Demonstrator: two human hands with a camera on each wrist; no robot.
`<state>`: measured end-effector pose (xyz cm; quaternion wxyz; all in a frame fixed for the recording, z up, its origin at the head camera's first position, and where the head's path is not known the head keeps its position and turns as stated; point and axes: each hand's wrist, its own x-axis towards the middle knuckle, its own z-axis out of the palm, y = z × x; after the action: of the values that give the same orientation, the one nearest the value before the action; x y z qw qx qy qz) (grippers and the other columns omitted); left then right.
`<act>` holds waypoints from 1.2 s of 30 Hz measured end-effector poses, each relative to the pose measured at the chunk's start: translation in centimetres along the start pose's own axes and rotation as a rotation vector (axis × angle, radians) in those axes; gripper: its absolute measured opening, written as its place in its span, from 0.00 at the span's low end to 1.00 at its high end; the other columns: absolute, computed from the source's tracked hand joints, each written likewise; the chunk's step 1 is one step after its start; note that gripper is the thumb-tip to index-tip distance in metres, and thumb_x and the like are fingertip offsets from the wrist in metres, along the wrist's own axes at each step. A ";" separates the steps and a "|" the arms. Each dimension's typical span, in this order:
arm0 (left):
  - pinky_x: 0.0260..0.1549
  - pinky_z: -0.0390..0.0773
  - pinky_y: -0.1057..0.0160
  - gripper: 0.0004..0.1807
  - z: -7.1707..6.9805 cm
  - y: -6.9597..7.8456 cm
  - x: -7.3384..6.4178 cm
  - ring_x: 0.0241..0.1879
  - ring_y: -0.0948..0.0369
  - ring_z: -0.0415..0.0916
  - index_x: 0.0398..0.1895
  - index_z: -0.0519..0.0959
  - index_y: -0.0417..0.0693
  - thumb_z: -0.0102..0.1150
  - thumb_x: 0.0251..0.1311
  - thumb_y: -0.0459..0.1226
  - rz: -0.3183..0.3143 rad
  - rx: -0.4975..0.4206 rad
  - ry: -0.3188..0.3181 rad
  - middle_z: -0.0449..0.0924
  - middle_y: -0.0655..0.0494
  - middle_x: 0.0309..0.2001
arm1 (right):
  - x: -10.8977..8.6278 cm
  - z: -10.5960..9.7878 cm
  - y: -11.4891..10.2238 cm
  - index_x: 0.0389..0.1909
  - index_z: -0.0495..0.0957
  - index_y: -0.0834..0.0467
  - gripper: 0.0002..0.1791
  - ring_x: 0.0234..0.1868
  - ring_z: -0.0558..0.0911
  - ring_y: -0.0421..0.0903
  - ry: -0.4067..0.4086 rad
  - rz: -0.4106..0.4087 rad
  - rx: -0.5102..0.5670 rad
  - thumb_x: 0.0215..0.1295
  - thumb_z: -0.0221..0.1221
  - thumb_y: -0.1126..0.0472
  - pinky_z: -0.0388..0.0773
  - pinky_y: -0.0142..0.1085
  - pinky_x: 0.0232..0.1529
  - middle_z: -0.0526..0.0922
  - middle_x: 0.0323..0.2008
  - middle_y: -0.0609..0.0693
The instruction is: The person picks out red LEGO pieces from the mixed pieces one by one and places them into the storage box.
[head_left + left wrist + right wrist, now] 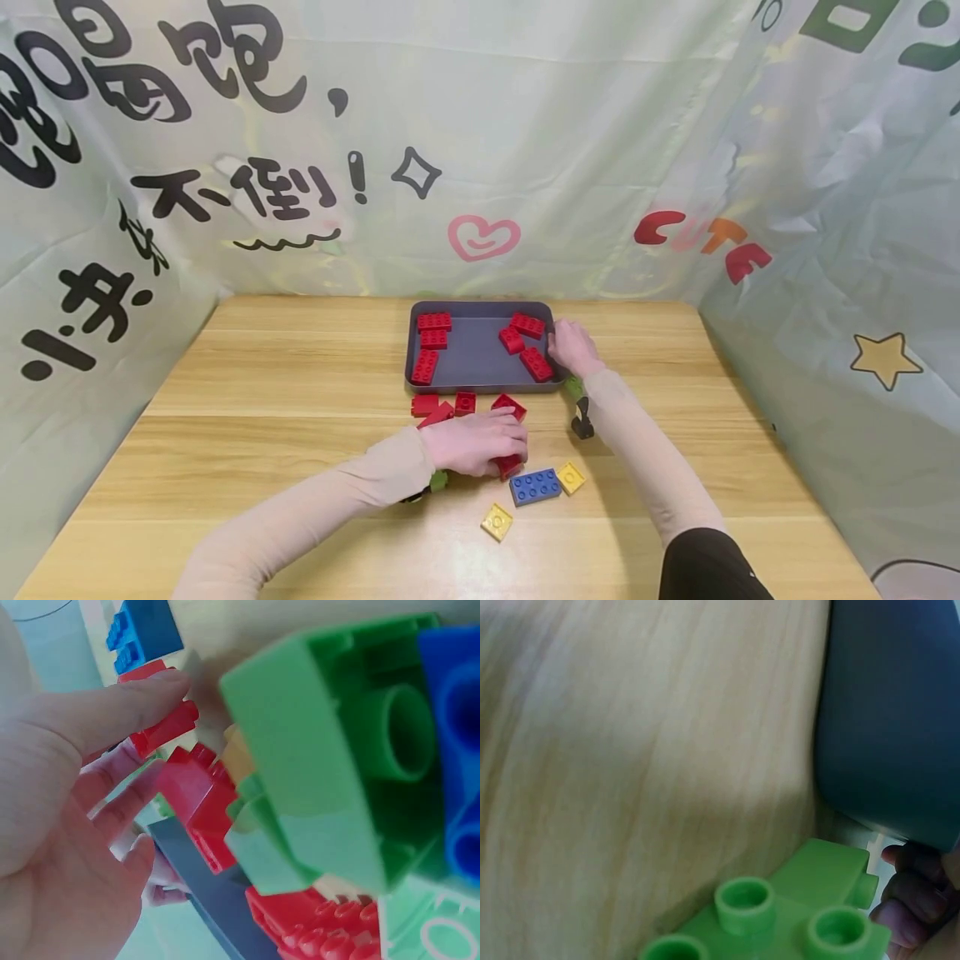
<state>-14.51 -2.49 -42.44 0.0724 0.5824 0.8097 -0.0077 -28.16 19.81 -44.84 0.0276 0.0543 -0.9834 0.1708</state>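
My left hand (480, 442) pinches a red toy brick (508, 467) low over the table, near the front of the tray. In the left wrist view, the thumb and fingers lie on either side of that brick (169, 729). At the back of the table is a dark grey tray (487, 389) with several red bricks (425, 367) along its left and right sides. My right hand (573, 346) grips the tray's right rim. In the right wrist view, the curled fingers (919, 889) show at the tray's edge.
Several loose red bricks (465, 403) lie just in front of the tray. Nearer me are a blue brick (536, 487) and two yellow bricks (497, 522). Green blocks (300, 757) sit close to the wrist cameras. Printed cloth walls (570, 167) stand around the wooden table (300, 367).
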 end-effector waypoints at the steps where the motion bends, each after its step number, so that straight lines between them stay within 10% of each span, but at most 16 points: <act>1: 0.73 0.64 0.64 0.16 -0.2 -0.1 -0.1 0.61 0.63 0.73 0.52 0.82 0.57 0.69 0.61 0.40 0.002 -0.008 0.014 0.81 0.63 0.54 | 0.0 0.0 0.0 0.33 0.79 0.68 0.12 0.39 0.85 0.64 0.001 0.000 -0.001 0.69 0.51 0.64 0.83 0.54 0.39 0.85 0.36 0.67; 11: 0.79 0.55 0.57 0.18 -2.6 -2.2 -1.0 0.65 0.59 0.72 0.56 0.78 0.49 0.66 0.64 0.38 -0.084 -0.408 0.173 0.80 0.57 0.55 | 0.0 -0.2 0.1 0.36 0.80 0.68 0.12 0.43 0.86 0.65 -0.023 0.016 0.003 0.70 0.51 0.63 0.83 0.55 0.43 0.86 0.39 0.68; 14: 0.72 0.68 0.57 0.18 -2.9 -3.3 -1.5 0.58 0.59 0.74 0.55 0.78 0.47 0.67 0.64 0.37 -0.133 -0.483 0.247 0.80 0.56 0.52 | 0.0 -0.2 0.1 0.36 0.79 0.67 0.12 0.43 0.86 0.64 -0.029 0.021 0.002 0.70 0.51 0.63 0.83 0.55 0.43 0.86 0.39 0.68; 21: 0.61 0.79 0.53 0.23 -2.7 -6.1 -3.0 0.56 0.56 0.78 0.59 0.75 0.43 0.68 0.61 0.34 -0.281 -0.533 0.405 0.81 0.50 0.54 | 0.0 -0.2 0.1 0.35 0.79 0.67 0.12 0.43 0.85 0.64 -0.028 0.028 -0.001 0.70 0.51 0.62 0.83 0.55 0.43 0.85 0.38 0.67; 36: 0.63 0.72 0.43 0.24 -1.6 -9.0 -5.1 0.52 0.49 0.74 0.60 0.77 0.41 0.68 0.60 0.34 -0.515 -0.448 0.511 0.78 0.46 0.53 | 0.2 -0.1 0.2 0.36 0.79 0.67 0.12 0.43 0.85 0.64 -0.036 0.025 0.002 0.71 0.51 0.62 0.83 0.55 0.44 0.85 0.39 0.67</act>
<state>-21.63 -10.01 -40.91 -0.0101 0.3142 0.9023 0.2950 -28.36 19.96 -44.81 0.0076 0.0454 -0.9841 0.1713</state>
